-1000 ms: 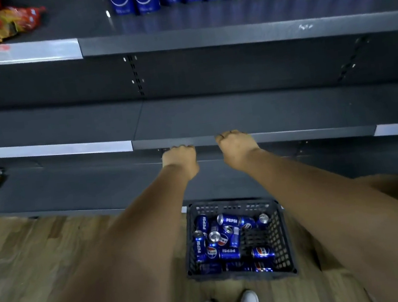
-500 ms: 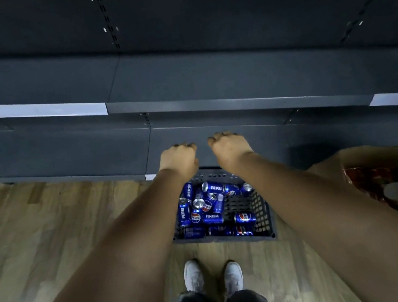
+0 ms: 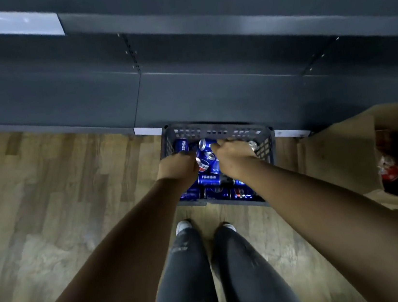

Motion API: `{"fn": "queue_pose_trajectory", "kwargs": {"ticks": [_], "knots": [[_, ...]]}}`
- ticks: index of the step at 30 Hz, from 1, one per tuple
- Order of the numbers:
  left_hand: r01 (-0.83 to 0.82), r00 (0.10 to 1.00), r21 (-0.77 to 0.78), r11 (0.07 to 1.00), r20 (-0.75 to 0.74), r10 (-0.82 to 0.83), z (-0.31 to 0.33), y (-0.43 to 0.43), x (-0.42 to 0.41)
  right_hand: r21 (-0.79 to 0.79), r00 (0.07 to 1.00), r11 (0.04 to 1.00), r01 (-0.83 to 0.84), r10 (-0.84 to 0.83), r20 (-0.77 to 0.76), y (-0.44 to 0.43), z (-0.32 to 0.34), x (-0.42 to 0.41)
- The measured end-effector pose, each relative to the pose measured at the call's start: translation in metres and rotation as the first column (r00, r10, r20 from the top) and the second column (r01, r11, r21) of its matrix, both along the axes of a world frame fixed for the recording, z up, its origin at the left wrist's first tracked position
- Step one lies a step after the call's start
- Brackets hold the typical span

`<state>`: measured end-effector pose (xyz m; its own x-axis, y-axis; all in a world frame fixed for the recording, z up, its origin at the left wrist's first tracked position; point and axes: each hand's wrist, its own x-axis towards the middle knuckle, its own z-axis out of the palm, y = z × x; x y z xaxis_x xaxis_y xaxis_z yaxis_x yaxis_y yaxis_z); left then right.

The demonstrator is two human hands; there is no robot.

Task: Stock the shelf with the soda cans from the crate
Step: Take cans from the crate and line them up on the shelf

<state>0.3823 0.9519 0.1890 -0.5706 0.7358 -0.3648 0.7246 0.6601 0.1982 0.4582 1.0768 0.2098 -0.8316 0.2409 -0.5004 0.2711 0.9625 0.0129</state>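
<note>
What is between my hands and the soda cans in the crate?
Nothing visible. The crate is open on top, and the left hand and right hand are both down among the cans. Whether either hand grips one is hidden.

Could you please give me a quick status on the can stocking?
Left hand and right hand both in the crate, at the cans; grip hidden. Cardboard box right of crate, clear of the reach.

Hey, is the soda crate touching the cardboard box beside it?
Apart. The head view shows a strip of wooden floor between the crate and the cardboard box.
</note>
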Motion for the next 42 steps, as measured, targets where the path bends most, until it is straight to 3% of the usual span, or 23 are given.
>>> {"fn": "queue_pose_trajectory", "kwargs": {"ticks": [6,11,17,20,24,27,32,38,42], "knots": [[-0.078,0.997,-0.03,0.997,-0.019,0.077,-0.104,-0.006,-0.001,-0.046,0.997,0.997,0.062,-0.059,0.053,0.002,-0.116,0.009],[-0.048,0.998,-0.075,0.996,-0.039,0.046,-0.198,0.012,-0.012,-0.006,0.996,1.0,-0.024,0.024,0.087,0.019,-0.223,0.01],[0.047,0.996,-0.052,0.998,-0.077,-0.051,-0.314,0.051,-0.026,0.013,0.997,0.999,0.039,-0.039,0.072,0.044,-0.346,0.002],[-0.062,0.997,0.052,0.997,-0.036,0.064,-0.356,0.079,-0.039,0.019,0.994,0.994,0.105,-0.106,0.03,0.054,-0.395,-0.012],[-0.267,0.964,0.243,0.933,0.052,0.262,-0.401,0.114,-0.059,-0.025,0.945,0.947,0.32,-0.321,-0.059,0.071,-0.45,-0.035],[-0.232,0.971,0.303,0.924,0.022,0.236,-0.428,0.13,-0.067,-0.036,0.828,0.827,0.56,-0.561,-0.007,0.088,-0.482,-0.052],[-0.111,0.99,0.306,0.946,-0.046,0.131,-0.466,0.136,-0.063,-0.138,0.534,0.523,0.841,-0.844,0.052,0.098,-0.516,-0.069],[0.28,0.939,0.045,0.959,-0.221,-0.264,-0.475,0.134,-0.043,-0.428,0.243,0.193,0.883,-0.968,0.064,0.079,-0.539,-0.06],[0.351,0.912,-0.089,0.932,-0.195,-0.362,-0.48,0.139,-0.035,-0.475,0.125,0.06,0.878,-0.986,0.108,0.083,-0.544,-0.058]]}}
